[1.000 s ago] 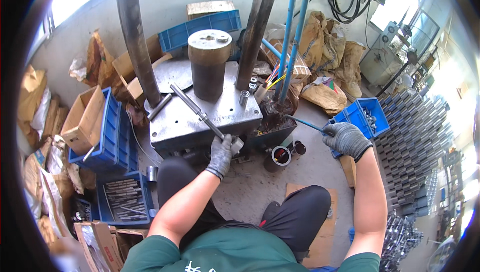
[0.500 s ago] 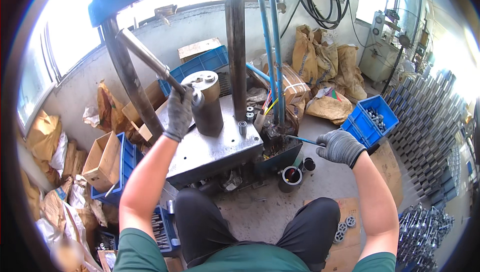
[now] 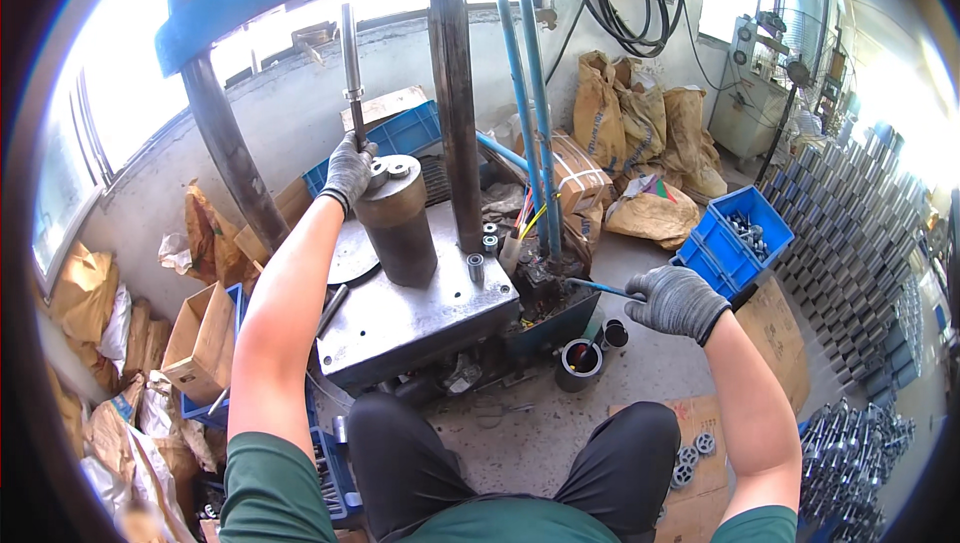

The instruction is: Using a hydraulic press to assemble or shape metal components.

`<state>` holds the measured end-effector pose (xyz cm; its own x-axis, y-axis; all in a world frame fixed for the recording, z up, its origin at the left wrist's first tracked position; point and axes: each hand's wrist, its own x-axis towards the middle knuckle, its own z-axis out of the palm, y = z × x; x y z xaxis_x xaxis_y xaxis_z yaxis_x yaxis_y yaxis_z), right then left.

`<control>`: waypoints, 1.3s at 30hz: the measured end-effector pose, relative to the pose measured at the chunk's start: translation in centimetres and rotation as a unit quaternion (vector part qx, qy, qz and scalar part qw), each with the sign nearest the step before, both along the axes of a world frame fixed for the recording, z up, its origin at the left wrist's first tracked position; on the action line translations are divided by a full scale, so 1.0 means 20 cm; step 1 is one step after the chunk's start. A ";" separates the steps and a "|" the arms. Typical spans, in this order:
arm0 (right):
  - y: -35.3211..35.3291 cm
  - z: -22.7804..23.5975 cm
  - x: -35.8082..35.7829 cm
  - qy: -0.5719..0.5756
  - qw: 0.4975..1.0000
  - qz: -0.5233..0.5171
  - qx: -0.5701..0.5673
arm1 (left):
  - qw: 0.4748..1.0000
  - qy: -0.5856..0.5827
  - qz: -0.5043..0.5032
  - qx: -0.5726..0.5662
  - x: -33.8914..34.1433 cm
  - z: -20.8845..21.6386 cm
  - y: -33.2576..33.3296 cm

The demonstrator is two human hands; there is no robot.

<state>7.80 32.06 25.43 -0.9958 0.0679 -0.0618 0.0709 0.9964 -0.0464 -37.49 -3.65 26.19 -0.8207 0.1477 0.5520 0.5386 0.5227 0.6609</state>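
Bright daylight pours through windows (image 3: 90,113) at the left and far right, above a grey concrete wall (image 3: 290,113). The concrete floor (image 3: 520,423) is stained and littered. Brown sacks (image 3: 640,113) slump against the back wall, black cables (image 3: 610,3) hang above them, and cardboard boxes (image 3: 200,343) crowd the left.

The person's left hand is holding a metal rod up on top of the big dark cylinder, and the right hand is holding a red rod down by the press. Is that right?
Not quite. In the head view the rod in the right hand is blue, not red. The rest holds: the left hand grips a metal rod upright at the top of the big dark cylinder on the press.
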 end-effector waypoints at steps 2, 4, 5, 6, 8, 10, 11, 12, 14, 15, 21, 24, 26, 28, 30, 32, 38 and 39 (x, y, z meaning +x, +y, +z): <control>0.01 -0.01 0.00 0.009 1.000 0.003 -0.004 | 1.000 -0.019 0.013 0.007 0.00 0.00 0.06; 0.00 0.00 0.00 -0.004 1.000 -0.002 0.002 | 1.000 -0.022 0.012 0.008 0.00 0.01 0.08; -0.01 0.01 0.00 -0.015 1.000 -0.006 0.008 | 1.000 -0.023 0.013 0.009 0.00 0.01 0.09; -0.02 0.02 0.00 -0.018 1.000 -0.007 0.007 | 0.999 -0.028 0.018 0.009 -0.01 0.02 0.09; -0.02 0.02 0.00 -0.038 0.998 0.000 0.044 | 0.997 -0.054 -0.009 0.052 -0.03 0.01 0.09; -0.02 0.02 -0.01 -0.046 0.998 0.007 0.044 | 0.990 -0.065 -0.040 0.116 -0.06 -0.01 0.09; -0.02 0.01 -0.01 -0.052 0.998 0.015 0.045 | 0.990 -0.067 -0.039 0.115 -0.08 -0.02 0.08; -0.03 0.02 -0.01 -0.055 0.997 0.013 0.044 | 0.991 -0.055 -0.043 0.114 -0.07 -0.03 0.10; -0.04 0.03 -0.02 -0.099 0.993 0.009 0.061 | 0.997 -0.030 -0.021 0.063 -0.06 -0.04 0.10; -0.04 0.03 -0.02 -0.100 0.993 0.010 0.061 | 0.997 -0.032 -0.020 0.063 -0.07 -0.06 0.09; -0.02 0.02 0.02 -0.050 0.995 0.081 -0.005 | 0.998 -0.022 -0.027 0.053 -0.02 -0.05 0.10; -0.04 0.03 0.03 -0.085 0.994 0.062 -0.023 | 0.996 -0.024 -0.040 0.072 0.04 -0.03 0.11; -0.04 0.03 0.04 -0.098 0.990 0.053 -0.090 | 0.991 -0.021 -0.053 0.125 -0.01 -0.06 0.09; -0.03 -0.02 0.06 -0.117 0.987 0.060 -0.091 | 0.989 -0.030 -0.066 0.129 -0.06 -0.06 0.07; -0.01 -0.10 0.12 -0.127 0.984 0.069 -0.102 | 0.985 -0.044 -0.090 0.137 -0.07 -0.07 0.07; -0.01 -0.20 0.21 -0.133 0.984 0.062 -0.098 | 0.982 -0.068 -0.096 0.146 0.01 -0.04 0.13; -0.07 -0.36 0.35 -0.045 0.991 0.034 -0.117 | 0.977 -0.082 -0.110 0.164 0.02 -0.03 0.09; -0.08 -0.36 0.35 -0.047 0.991 0.035 -0.117 | 0.977 -0.083 -0.109 0.165 0.03 -0.03 0.10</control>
<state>14.72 30.38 18.31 -0.9867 -0.0277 -0.1603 0.0173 0.9619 -0.2729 -36.81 -1.58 25.55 -0.8717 0.1655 0.4613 0.4847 0.1512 0.8615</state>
